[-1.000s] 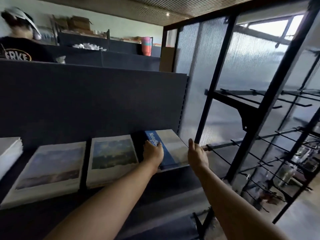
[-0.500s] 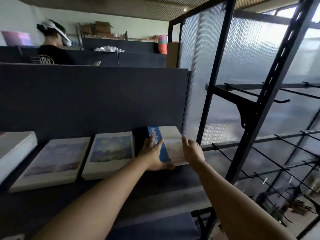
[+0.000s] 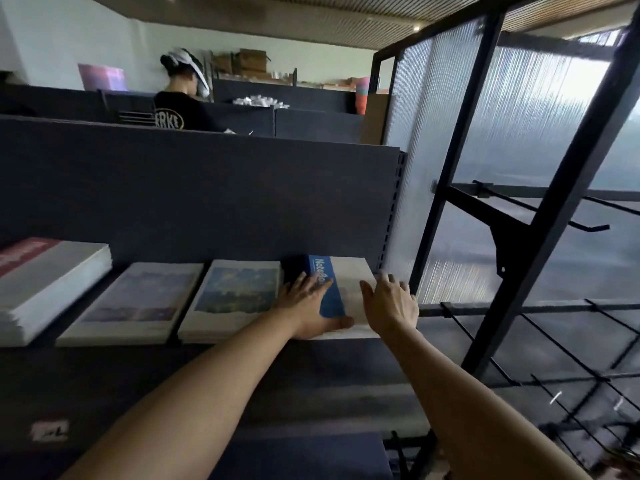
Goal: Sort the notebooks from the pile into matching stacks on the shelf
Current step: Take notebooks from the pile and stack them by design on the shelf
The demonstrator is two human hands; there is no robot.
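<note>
Four flat notebook stacks line the shelf [image 3: 242, 362]: a red-topped stack [image 3: 45, 289] at the left end, two landscape-covered stacks [image 3: 135, 303] [image 3: 232, 299] mid-shelf, and a blue-spined white stack [image 3: 349, 292] at the right end.

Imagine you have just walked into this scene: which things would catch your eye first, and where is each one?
The two bare forearms reach up the middle, the left hand and right hand on either side of the white notebook stack with the blue spine strip at the right end of the dark shelf. To its left lie two stacks with painted landscape covers. On the right stands a black metal rack frame against ribbed translucent panels.
</note>
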